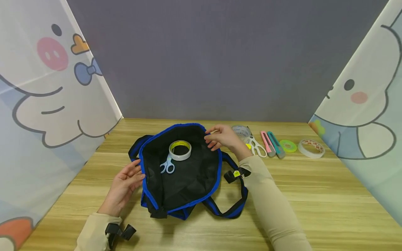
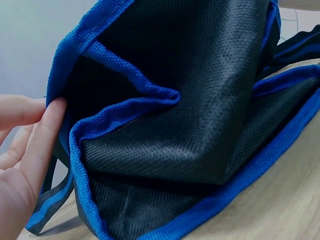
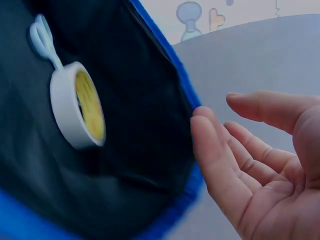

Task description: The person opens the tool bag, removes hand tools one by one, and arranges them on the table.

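A black bag (image 1: 194, 186) with blue trim sits on the table, its wide mouth facing up. Inside lie a white tape roll (image 1: 180, 158) with a yellow core and light-blue scissors (image 1: 169, 161), whose blades are hidden behind the roll. My left hand (image 1: 124, 184) pinches the bag's left rim, thumb on the inner side and fingers outside, as the left wrist view shows. At the upper right rim, my right hand (image 1: 224, 136) has its fingertips against the blue edge. In the right wrist view its thumb (image 3: 265, 106) stands apart from the rim, fingers loosely bent.
Right of the bag, along the back, lie a clear tape roll (image 1: 241, 130), white scissors (image 1: 255, 144), a pink cutter (image 1: 267, 143), a teal cutter (image 1: 276, 143), a green tape roll (image 1: 292, 147) and another white tape roll (image 1: 309, 153). A bag strap (image 1: 237, 211) loops below my right wrist.
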Demonstrator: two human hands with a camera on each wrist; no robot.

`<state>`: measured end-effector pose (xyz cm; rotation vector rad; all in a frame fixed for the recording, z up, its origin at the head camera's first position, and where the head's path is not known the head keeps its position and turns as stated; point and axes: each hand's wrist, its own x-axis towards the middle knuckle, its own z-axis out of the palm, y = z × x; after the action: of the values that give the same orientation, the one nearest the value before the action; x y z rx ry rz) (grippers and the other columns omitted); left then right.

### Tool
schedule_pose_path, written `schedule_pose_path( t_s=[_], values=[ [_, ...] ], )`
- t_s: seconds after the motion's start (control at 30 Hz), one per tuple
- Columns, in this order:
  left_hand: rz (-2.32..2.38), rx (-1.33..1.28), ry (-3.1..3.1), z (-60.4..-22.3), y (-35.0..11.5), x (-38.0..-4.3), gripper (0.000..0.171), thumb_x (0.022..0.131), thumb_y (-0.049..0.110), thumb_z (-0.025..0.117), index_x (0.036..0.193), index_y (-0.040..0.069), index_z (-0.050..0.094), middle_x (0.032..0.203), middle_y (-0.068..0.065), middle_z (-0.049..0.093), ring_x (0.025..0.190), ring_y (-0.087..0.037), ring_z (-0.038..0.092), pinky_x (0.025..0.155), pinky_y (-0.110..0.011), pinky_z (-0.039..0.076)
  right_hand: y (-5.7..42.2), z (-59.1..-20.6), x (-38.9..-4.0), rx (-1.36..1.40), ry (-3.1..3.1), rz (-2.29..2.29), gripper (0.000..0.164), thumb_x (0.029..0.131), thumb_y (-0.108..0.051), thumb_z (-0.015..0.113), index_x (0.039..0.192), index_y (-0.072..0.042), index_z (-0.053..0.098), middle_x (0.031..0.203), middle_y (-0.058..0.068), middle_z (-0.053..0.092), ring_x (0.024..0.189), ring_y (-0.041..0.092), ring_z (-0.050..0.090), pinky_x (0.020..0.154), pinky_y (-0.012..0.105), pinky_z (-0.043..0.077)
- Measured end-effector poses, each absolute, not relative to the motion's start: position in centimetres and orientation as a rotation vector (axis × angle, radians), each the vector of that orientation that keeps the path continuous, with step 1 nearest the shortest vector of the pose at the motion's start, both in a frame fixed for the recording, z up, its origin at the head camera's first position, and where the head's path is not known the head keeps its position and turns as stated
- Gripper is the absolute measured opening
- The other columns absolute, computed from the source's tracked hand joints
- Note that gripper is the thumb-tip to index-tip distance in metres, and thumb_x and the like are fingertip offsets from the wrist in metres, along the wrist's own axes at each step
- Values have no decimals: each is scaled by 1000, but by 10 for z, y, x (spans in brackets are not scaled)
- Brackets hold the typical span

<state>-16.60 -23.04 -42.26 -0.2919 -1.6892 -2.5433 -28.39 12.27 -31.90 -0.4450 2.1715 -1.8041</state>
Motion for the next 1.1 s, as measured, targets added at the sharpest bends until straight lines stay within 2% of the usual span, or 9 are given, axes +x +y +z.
schedule_pose_path(
  t_s=[0.2,0.4,0.57,0.7,0.8,0.93,1.03,1.1],
  values=[
    [-2536,-275,-1706,-423,-231,-165,53,93,-18,53,122,23,69,109,1,70,92,-12,69,74,-25,58,93,-338,-293,-379,2034,-1818,41,94,3,61,132,16,50,112,33,65,67,17,70,72,40,61],
    [-2534,-291,-1702,-422,-231,-166,53,93,-18,53,123,22,69,109,2,70,91,-12,69,74,-24,58,70,-354,-299,-296,2004,-1815,43,97,-1,61,135,14,48,108,34,64,68,20,70,68,37,61],
    [-2543,-294,-1690,-423,-230,-166,53,93,-19,52,123,22,69,109,1,71,91,-12,69,74,-25,58,59,-368,-303,-209,1993,-1797,47,98,-6,62,138,11,43,102,30,66,65,21,69,68,38,61],
    [-2548,-302,-1684,-423,-230,-166,54,93,-19,52,123,22,69,109,1,71,91,-12,69,74,-24,58,55,-376,-304,-173,1989,-1778,51,98,-8,62,141,9,39,103,33,65,61,20,68,68,39,61],
    [-2552,-307,-1680,-423,-229,-166,54,93,-19,52,123,22,69,108,1,71,91,-12,69,74,-24,58,52,-382,-305,-154,2013,-1749,55,98,-10,62,143,8,36,94,30,67,57,19,67,64,37,61],
    [-2558,-321,-1676,-423,-229,-166,54,93,-19,52,123,22,69,109,2,70,91,-11,69,75,-23,58,48,-390,-303,-118,2063,-1690,62,98,-14,63,147,7,31,76,18,66,53,19,65,57,35,60],
    [-2559,-330,-1671,-424,-229,-166,54,92,-20,52,124,21,69,108,1,70,90,-11,69,74,-23,58,44,-394,-301,-98,2081,-1663,63,99,-18,63,146,8,30,72,15,63,51,19,64,55,34,60],
    [-2557,-332,-1672,-424,-230,-167,54,92,-20,51,123,21,69,108,2,70,89,-11,69,74,-23,58,41,-396,-299,-84,2091,-1656,59,99,-18,63,142,11,35,70,14,61,49,18,63,54,34,60]
  ],
)
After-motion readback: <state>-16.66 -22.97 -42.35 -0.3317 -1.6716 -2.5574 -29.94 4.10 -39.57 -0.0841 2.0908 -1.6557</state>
